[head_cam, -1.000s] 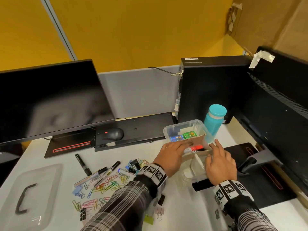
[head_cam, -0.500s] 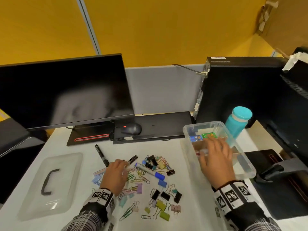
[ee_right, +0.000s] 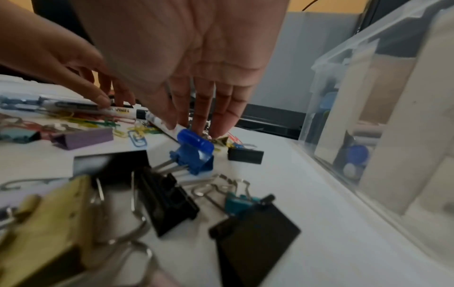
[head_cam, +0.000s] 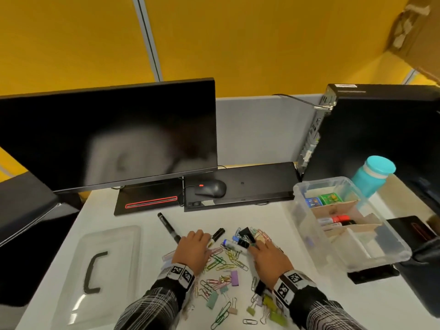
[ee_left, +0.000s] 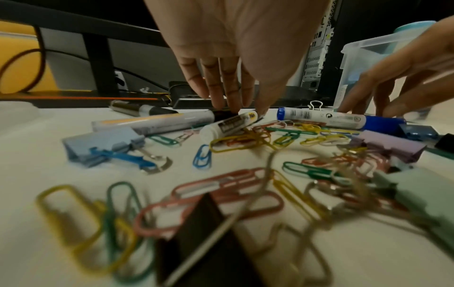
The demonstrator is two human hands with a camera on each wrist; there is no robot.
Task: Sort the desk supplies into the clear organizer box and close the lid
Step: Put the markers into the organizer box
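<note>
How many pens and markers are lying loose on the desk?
4: a black pen far left, an orange-labelled marker and a black-labelled marker at the left hand, a blue-capped marker by the right hand. The hands may hide more.

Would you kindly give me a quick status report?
Left hand open on black marker. Right hand open, fingertips at blue marker. Organizer box open, lid aside. Clips scattered.
</note>
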